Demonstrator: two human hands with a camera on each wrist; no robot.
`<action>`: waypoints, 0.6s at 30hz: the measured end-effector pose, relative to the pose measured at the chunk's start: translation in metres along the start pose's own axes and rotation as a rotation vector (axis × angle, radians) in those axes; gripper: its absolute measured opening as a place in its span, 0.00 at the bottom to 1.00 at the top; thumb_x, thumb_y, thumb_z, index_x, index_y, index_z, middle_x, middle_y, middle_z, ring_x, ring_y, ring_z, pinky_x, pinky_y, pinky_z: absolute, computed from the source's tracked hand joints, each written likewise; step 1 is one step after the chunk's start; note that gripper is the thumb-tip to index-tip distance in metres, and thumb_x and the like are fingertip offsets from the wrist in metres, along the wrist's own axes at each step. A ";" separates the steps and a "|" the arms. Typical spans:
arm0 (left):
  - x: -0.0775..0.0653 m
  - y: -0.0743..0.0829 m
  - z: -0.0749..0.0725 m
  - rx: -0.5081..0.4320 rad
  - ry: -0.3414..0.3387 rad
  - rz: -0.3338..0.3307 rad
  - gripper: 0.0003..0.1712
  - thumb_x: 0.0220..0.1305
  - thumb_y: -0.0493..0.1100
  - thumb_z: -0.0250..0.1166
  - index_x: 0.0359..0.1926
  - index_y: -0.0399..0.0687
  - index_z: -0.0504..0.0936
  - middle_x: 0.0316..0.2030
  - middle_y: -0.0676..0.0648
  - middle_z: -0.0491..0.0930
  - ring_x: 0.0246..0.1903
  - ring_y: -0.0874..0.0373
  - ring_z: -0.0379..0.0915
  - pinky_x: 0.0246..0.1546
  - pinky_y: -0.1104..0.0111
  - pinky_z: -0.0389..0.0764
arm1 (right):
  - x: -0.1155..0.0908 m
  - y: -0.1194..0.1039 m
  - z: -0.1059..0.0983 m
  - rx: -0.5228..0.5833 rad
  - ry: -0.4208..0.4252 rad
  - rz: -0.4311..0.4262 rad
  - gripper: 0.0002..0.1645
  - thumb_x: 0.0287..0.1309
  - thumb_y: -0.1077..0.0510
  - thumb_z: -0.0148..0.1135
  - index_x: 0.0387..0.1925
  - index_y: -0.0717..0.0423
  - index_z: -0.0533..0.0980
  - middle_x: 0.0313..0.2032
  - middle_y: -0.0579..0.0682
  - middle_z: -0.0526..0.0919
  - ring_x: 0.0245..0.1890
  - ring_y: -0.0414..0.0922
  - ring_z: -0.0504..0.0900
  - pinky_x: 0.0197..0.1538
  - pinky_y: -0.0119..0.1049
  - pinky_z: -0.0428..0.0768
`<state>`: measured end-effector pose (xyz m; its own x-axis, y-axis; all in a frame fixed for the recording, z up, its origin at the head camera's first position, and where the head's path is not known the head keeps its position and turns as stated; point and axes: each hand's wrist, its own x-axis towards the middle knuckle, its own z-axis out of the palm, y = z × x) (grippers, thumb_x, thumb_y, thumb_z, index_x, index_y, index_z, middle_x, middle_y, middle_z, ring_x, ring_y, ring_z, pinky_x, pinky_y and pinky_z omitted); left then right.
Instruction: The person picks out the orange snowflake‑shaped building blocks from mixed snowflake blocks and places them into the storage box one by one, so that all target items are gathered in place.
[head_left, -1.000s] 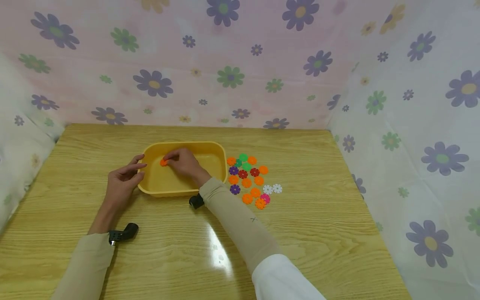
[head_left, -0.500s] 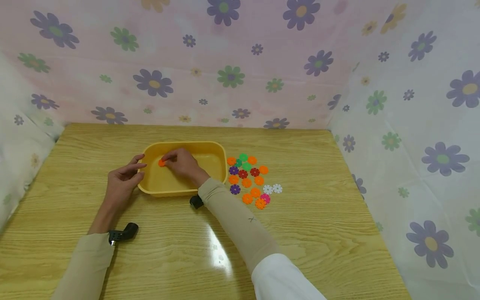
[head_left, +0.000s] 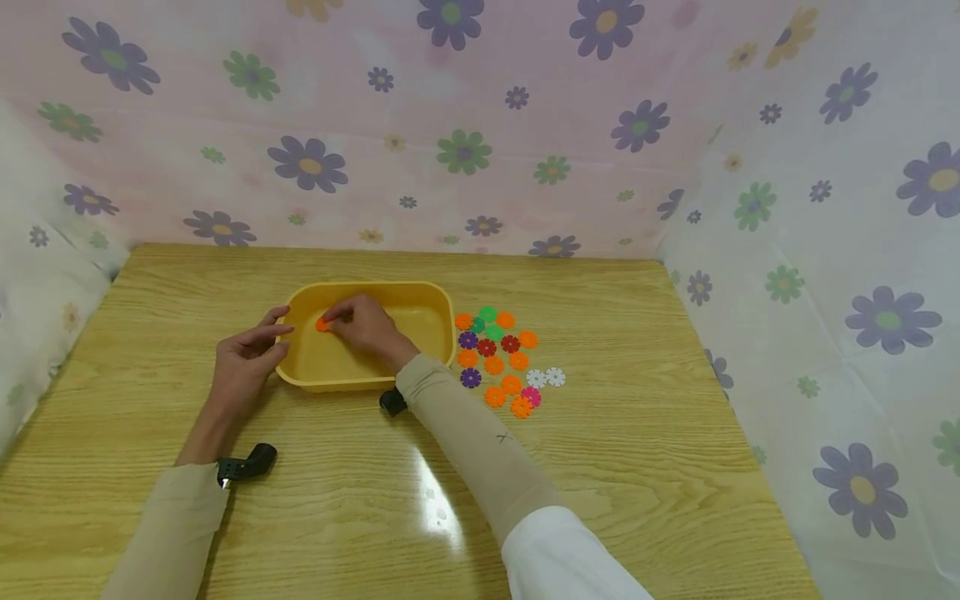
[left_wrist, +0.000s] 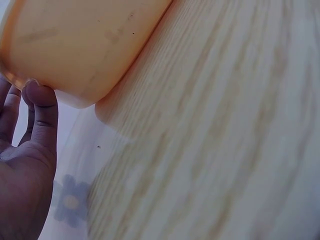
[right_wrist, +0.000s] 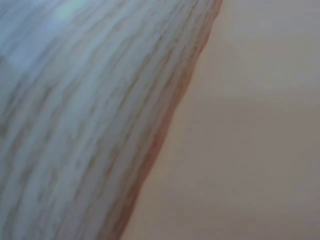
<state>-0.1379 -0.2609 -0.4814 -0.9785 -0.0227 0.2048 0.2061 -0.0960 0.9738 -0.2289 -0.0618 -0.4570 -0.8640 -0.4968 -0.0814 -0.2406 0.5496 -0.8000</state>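
Observation:
A yellow plastic bin (head_left: 416, 333) stands on the table. Inside its left part, my right hand (head_left: 367, 323) pinches an orange notched disc (head_left: 322, 325) between thumb and fingertips; part of the disc is covered by the fingers. At the bin's left end, my left hand (head_left: 246, 358) rests with spread fingers and thumb against the rim. In the left wrist view, the thumb (left_wrist: 42, 100) touches the bin's outer wall (left_wrist: 80, 45). The right wrist view holds only the blurred bin side (right_wrist: 240, 130) and the table; the right hand does not show there.
Right of the bin lie several flat notched discs: orange discs (head_left: 493, 365), green discs (head_left: 487, 314), purple discs (head_left: 470, 378), red discs (head_left: 510, 344), white discs (head_left: 555, 377) and a pink disc (head_left: 534, 395) partly under an orange one. Flowered cloth (head_left: 375, 125) encloses the wooden table (head_left: 637, 467).
My right hand has shifted slightly left inside the bin with the orange disc still pinched. The left hand stays in place at the bin's end.

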 end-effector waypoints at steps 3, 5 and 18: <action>0.000 0.000 0.000 -0.002 0.002 0.002 0.14 0.69 0.26 0.61 0.52 0.20 0.80 0.61 0.56 0.78 0.71 0.65 0.64 0.59 0.83 0.72 | 0.001 0.000 0.000 -0.011 -0.006 0.000 0.11 0.70 0.57 0.63 0.48 0.52 0.88 0.49 0.46 0.88 0.44 0.38 0.82 0.46 0.24 0.77; 0.000 0.000 0.000 -0.005 0.003 0.005 0.14 0.69 0.26 0.61 0.52 0.20 0.80 0.61 0.55 0.79 0.70 0.65 0.65 0.59 0.83 0.72 | 0.001 0.001 0.000 -0.018 -0.009 0.000 0.11 0.70 0.57 0.63 0.48 0.52 0.88 0.49 0.46 0.87 0.44 0.38 0.82 0.46 0.24 0.76; 0.000 0.000 0.002 -0.006 0.025 0.010 0.13 0.68 0.26 0.62 0.51 0.19 0.80 0.61 0.53 0.79 0.71 0.63 0.64 0.59 0.82 0.73 | 0.003 0.004 0.001 0.014 -0.030 -0.025 0.13 0.72 0.61 0.59 0.50 0.56 0.86 0.53 0.51 0.87 0.52 0.44 0.83 0.53 0.25 0.78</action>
<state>-0.1381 -0.2593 -0.4814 -0.9762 -0.0488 0.2115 0.2155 -0.1015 0.9712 -0.2317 -0.0616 -0.4605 -0.8444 -0.5299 -0.0790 -0.2552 0.5274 -0.8104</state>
